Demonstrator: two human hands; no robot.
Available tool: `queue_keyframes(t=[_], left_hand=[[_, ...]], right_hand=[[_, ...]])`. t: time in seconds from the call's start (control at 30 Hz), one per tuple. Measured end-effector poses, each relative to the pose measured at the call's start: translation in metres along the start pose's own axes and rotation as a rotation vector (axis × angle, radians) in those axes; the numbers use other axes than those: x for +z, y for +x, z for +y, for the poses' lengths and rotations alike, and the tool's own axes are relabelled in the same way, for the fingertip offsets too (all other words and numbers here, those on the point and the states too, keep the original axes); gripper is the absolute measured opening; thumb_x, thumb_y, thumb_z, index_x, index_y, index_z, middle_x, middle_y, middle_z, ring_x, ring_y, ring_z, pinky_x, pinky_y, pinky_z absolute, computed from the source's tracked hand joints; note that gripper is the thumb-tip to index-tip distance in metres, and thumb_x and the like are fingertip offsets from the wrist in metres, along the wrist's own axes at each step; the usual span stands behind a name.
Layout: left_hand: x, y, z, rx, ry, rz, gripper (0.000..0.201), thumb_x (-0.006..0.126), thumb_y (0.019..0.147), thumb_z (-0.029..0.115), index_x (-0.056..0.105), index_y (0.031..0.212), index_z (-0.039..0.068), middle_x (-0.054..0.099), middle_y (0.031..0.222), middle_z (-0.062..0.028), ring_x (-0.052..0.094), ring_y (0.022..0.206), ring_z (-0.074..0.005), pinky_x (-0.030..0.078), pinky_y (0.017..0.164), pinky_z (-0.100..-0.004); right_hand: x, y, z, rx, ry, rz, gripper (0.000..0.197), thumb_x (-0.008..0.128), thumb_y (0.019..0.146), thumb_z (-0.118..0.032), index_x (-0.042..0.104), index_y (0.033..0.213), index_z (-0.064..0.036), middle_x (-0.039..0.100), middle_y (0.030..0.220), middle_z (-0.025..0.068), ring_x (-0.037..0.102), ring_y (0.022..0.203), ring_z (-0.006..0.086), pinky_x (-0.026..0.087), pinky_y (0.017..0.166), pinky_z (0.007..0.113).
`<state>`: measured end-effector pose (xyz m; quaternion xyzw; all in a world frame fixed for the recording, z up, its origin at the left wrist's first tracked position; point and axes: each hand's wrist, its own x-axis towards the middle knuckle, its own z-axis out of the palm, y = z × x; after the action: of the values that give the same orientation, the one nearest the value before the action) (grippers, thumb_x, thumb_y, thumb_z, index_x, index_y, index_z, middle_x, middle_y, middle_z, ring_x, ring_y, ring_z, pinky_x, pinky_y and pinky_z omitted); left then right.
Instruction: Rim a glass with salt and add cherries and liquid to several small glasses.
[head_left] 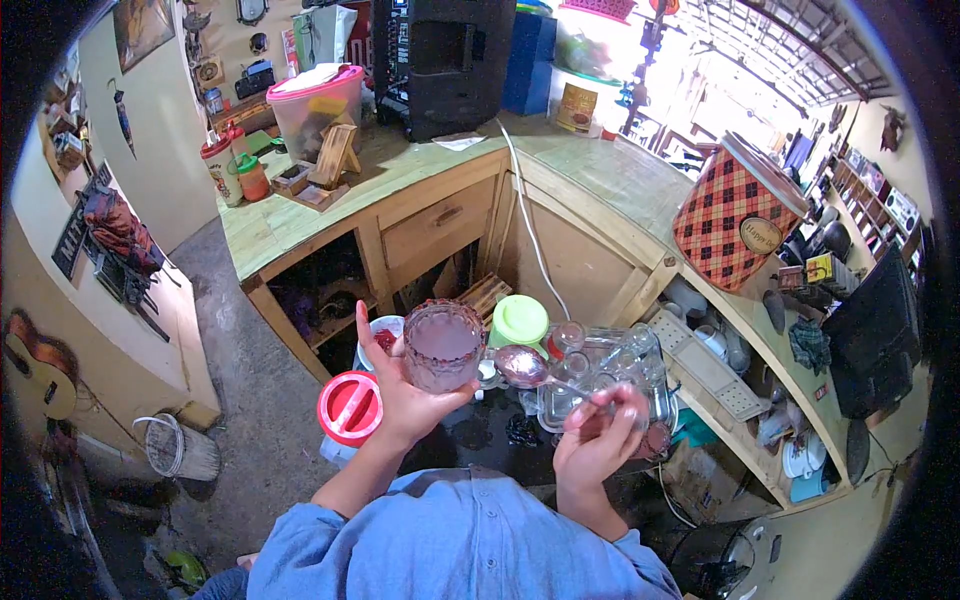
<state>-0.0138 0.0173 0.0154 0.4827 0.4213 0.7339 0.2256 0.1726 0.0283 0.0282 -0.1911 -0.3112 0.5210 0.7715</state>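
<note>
Glass [443, 350]: up in front of the shirt [480, 530], in the left hand; cloudy contents, dark red crumbly coating round the rim.
Left hand [412, 398]: wrapped on the glass from the left and below, index finger pointing up, thumb stretched along the base.
Right hand [603, 432]: fingers narrow, pinching the handle end of a metal spoon (fingertips a bit blurred, exact grip unclear).
Spoon [522, 367]: bowl toward the left, just right of the glass, not visibly touching it.
Red-lidded container [351, 408]: left of the left forearm, below the glass in view.
Green-lidded container [520, 320]: beyond the spoon, slightly right of the glass.
Clear glasses [635, 350]: clustered beyond the right hand.
Counter [430, 190]: green-topped, angled round behind everything (black speaker-like box [440, 70] on top).
Bucket [180, 450]: pale, on the floor, far left.
</note>
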Motion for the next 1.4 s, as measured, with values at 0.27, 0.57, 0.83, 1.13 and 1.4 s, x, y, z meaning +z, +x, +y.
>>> queue_keyframes(t=[0.27,0.57,0.83,1.13,1.4], left_hand=[[0.002,-0.001,-0.007,0.021,0.118,0.065,0.135,0.084,0.053,0.005,-0.017,0.141,0.019,0.051,0.116,-0.0145,0.055,0.105,-0.0245,0.043,0.094,-0.0385],[0.005,-0.002,-0.005,0.061,0.14,0.082,0.135,0.086,0.053,0.008,-0.016,0.141,0.018,0.051,0.116,-0.0143,0.055,0.105,-0.0244,0.042,0.095,-0.0386],[0.006,-0.002,-0.007,0.038,0.137,0.108,0.136,0.087,0.053,0.01,-0.016,0.141,0.017,0.051,0.115,-0.0138,0.055,0.105,-0.0238,0.043,0.094,-0.0385],[0.007,-0.004,-0.01,0.035,0.143,0.129,0.137,0.088,0.051,0.01,-0.015,0.141,0.017,0.049,0.116,-0.0126,0.054,0.104,-0.0225,0.043,0.093,-0.0375],[0.006,-0.004,-0.011,0.077,0.164,0.111,0.134,0.086,0.052,0.008,-0.015,0.141,0.016,0.05,0.113,-0.0131,0.054,0.104,-0.0233,0.042,0.094,-0.0373]], right_hand=[[0.0,-0.011,-0.007,-0.615,-0.402,-0.725,0.032,0.063,0.085,-0.022,0.054,0.109,-0.0023,0.053,0.1,0.015,0.067,0.076,0.0329,0.057,0.062,0.034],[0.004,-0.003,-0.01,-0.624,-0.544,-1.105,0.034,0.068,0.079,-0.013,0.057,0.109,-0.001,0.049,0.109,0.012,0.067,0.082,0.0323,0.056,0.061,0.033],[0.007,-0.01,-0.006,-0.666,-0.583,-1.131,0.052,0.08,0.064,-0.005,0.06,0.112,-0.0057,0.047,0.113,0.0092,0.064,0.092,0.0259,0.056,0.067,0.03],[0.011,-0.014,-0.008,-0.681,-0.58,-1.152,0.046,0.078,0.066,-0.01,0.061,0.108,-0.0022,0.051,0.107,0.0114,0.065,0.088,0.0264,0.056,0.068,0.032],[0.016,-0.015,-0.001,-0.696,-0.685,-0.94,0.035,0.071,0.075,-0.014,0.063,0.107,-0.0034,0.056,0.095,0.0084,0.063,0.08,0.0233,0.055,0.066,0.033]])
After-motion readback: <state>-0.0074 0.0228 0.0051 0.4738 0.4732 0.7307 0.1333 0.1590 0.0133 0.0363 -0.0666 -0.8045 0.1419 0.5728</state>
